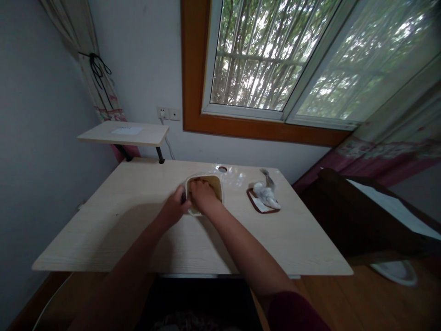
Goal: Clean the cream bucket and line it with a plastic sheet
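A squarish tub with a white rim [221,184] and a yellowish-tan inside stands on the table. My left hand [175,206] is closed around its left side, where a small dark part shows beside the fingers. My right hand [202,192] reaches down into the tub, its fingers bent and pressed together near the inner left wall. What lies under those fingers is hidden. To the right of the tub, a red-brown rimmed tray [251,202] carries a crumpled clear plastic bag [266,195] and a white paper-like piece.
The pale wooden table [138,239] has a cable hole near its back edge. A small raised shelf [151,133] with a paper on it stands at the back left. A dark piece of furniture [330,207] is to the right of the table. Behind is a window.
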A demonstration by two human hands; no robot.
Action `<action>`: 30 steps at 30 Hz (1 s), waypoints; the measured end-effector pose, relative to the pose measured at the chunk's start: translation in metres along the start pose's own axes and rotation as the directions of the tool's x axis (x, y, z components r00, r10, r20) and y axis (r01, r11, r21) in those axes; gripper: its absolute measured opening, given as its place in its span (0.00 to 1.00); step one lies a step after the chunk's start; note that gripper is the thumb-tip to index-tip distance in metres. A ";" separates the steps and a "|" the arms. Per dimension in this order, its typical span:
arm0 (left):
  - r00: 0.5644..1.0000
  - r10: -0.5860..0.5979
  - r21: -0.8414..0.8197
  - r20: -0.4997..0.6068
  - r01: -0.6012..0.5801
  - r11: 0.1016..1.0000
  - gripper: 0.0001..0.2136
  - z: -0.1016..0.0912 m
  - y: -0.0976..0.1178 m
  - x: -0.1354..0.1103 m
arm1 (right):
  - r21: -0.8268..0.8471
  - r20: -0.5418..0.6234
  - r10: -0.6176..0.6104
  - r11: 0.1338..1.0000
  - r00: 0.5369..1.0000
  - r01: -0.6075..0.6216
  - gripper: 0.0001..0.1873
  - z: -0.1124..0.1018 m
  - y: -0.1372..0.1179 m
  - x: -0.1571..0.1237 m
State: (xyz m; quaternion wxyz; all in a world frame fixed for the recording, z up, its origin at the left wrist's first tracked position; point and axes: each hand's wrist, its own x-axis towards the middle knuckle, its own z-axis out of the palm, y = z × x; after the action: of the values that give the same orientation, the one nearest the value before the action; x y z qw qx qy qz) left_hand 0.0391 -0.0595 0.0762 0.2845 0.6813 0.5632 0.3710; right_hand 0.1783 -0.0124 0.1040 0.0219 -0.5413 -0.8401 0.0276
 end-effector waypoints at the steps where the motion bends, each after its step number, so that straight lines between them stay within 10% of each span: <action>1: 1.000 -0.004 0.003 0.006 0.004 1.000 0.07 -0.002 0.002 0.001 | 0.003 0.044 0.006 1.000 0.999 -0.006 0.17 0.002 -0.001 0.004; 10: 0.999 -0.015 0.002 -0.031 0.015 1.000 0.07 -0.007 0.015 0.003 | -0.021 0.233 0.008 1.000 0.972 -0.003 0.30 0.013 0.002 0.018; 18: 0.998 0.024 0.057 -0.066 -0.020 0.998 0.08 -0.005 0.016 0.008 | -0.030 0.163 -0.033 0.999 0.986 0.039 0.23 -0.001 0.004 -0.005; 30: 0.996 0.076 0.087 -0.052 -0.071 0.994 0.08 0.000 0.023 0.000 | 0.001 0.415 -0.076 0.997 0.907 0.082 0.17 0.018 0.016 0.012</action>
State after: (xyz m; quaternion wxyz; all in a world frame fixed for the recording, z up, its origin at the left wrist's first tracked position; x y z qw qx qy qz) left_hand 0.0516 -0.0644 0.0953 0.2257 0.7026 0.5606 0.3757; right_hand 0.1872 0.0045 0.0853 -0.1603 -0.4888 -0.8470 0.1341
